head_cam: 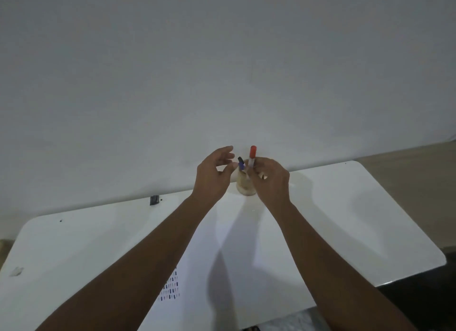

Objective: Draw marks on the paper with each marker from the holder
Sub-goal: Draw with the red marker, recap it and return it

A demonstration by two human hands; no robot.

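Note:
A pale round holder (244, 185) stands at the far edge of the white table (345, 219). My right hand (270, 180) grips a white marker with a red cap (252, 156), held upright just above the holder. Two dark-capped markers (241, 163), one black and one blue, stick out of the holder. My left hand (214, 175) hovers just left of them with its fingers apart, touching nothing that I can see. The paper (222, 269) lies near me on the table, with rows of small coloured marks (171, 287) beside my left forearm.
A small black object (154, 200) lies at the table's far left edge against the grey wall. A small pale scrap (16, 271) sits near the left edge. Dark floor shows beyond the table's right corner.

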